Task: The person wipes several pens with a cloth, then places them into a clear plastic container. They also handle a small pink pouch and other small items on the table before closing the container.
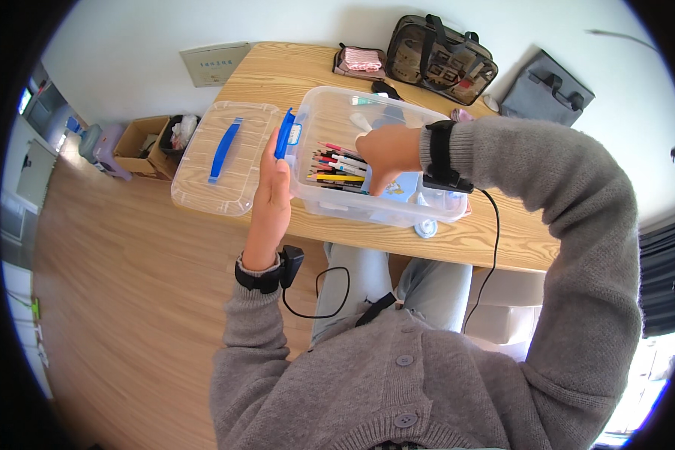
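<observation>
A clear plastic storage box (320,107) stands lidless at the table's near edge, a raised blue latch (284,134) on its left end. Against that end lies my left hand (274,188), fingers along the latch and thumb by the wall; whether it grips is unclear. My right hand (391,154) reaches into the box, thumb and fingers spanning a bundle of pencils and pens (337,166). The bundle's right ends are hidden beneath it. Beside this hand is a light blue item with a cartoon print (402,187). Left of the box rests its clear lid (197,174) with a blue handle (225,149).
Behind the box on the wooden table (281,67) are a small pouch with pink striped cloth (363,59), a see-through black bag (439,59) and a grey bag (548,90). A blue-white round object (426,228) lies in front. Cables (496,225) hang from wrist devices.
</observation>
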Available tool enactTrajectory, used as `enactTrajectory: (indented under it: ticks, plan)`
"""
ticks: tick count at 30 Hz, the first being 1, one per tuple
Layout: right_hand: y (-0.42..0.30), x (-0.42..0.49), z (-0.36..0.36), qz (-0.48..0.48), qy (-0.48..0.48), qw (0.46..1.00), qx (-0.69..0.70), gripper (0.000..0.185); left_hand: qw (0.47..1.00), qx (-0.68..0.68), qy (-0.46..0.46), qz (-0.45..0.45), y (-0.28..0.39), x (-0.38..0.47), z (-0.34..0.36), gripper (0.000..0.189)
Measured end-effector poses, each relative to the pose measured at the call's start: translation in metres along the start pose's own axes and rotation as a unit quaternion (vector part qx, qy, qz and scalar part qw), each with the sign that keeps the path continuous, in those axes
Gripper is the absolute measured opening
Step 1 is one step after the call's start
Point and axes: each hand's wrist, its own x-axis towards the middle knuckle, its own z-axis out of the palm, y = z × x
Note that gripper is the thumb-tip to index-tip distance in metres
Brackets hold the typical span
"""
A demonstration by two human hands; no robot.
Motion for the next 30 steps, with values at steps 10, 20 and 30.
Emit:
enactTrajectory:
  ticks: [10,20,30]
  plan:
    - [0.003,0.005,0.009,-0.030,0.010,0.999,-0.012,0.050,1.000,-0.018,0.004,-0.009,0.002,0.001,0.003,0.066]
    - [0.000,0.001,0.003,-0.016,-0.020,1.000,-0.018,0.058,1.000,-0.030,-0.004,-0.010,0.002,-0.001,0.003,0.065]
    - [0.016,-0.008,0.000,-0.036,0.021,0.999,-0.015,0.064,0.999,-0.030,-0.007,-0.012,-0.016,0.004,-0.002,0.066]
